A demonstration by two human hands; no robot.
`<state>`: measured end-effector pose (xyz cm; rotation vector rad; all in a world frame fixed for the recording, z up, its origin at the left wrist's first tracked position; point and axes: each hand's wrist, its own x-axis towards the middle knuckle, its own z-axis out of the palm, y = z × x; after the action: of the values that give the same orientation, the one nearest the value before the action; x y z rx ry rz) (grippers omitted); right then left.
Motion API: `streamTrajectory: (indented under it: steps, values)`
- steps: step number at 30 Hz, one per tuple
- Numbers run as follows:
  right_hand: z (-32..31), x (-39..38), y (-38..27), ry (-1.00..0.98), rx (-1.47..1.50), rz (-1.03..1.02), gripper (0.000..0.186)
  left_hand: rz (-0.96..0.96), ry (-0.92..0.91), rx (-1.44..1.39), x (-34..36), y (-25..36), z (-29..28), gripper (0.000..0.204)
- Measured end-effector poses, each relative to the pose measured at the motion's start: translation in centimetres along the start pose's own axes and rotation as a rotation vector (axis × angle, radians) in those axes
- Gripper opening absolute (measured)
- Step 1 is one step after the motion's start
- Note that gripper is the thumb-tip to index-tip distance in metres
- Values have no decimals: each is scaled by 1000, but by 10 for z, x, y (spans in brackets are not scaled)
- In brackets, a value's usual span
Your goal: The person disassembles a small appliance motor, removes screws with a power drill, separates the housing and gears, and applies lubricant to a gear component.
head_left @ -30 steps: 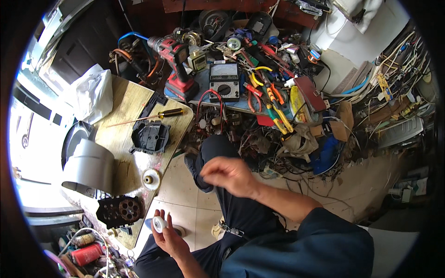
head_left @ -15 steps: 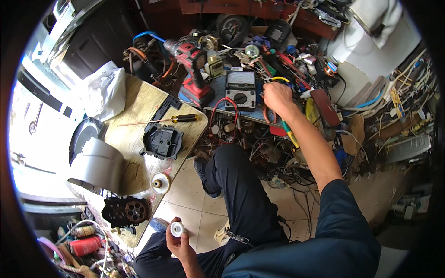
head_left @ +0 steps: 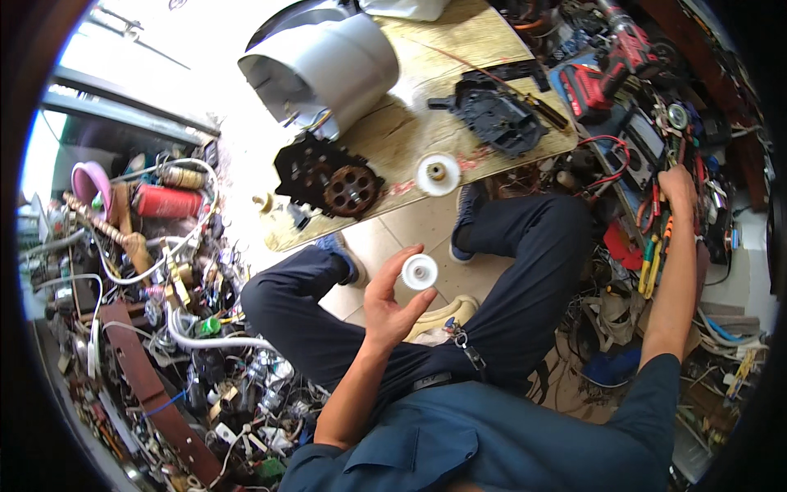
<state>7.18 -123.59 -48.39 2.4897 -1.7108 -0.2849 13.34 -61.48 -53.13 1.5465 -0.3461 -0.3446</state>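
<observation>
My left hand (head_left: 392, 303) is closed on a small white plastic gear (head_left: 419, 272), pinched between thumb and fingers above my lap. My right hand (head_left: 677, 187) reaches into the tool pile at the right, fingers curled; what they grip is hidden. Close by lie red-handled pliers (head_left: 646, 210) and tools with yellow-green handles (head_left: 648, 261). On the table, a larger white gear with a brass hub (head_left: 438, 174) lies near the edge. Beside it stands a black gear housing (head_left: 316, 175) with a brown, holed wheel (head_left: 351, 190). A black plastic cover (head_left: 502, 117) lies farther right.
A grey cylindrical casing (head_left: 361, 66) stands on the wooden table (head_left: 410, 123). A screwdriver (head_left: 548, 113) lies at the table's right side. Beyond are a red cordless drill (head_left: 623, 53) and an analog multimeter (head_left: 643, 141). Cables, a red cylinder (head_left: 168, 201) and loose parts crowd the left.
The view has swung left and down, bringing the left-hand pile into sight. My left hand still holds the small gear, now with fingers more spread around it. My right hand remains among the tools.
</observation>
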Motion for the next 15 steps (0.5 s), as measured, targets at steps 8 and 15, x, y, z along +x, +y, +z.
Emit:
streamTrajectory:
  steps: [8, 15]
  values:
    - [7, 44, 59, 28, 218, -281, 59, -84, 87, -155, -32, 5, -18, 59]
    - [21, 39, 146, -110, 629, -342, 41, -51, 154, -21, -64, 3, -65, 53]
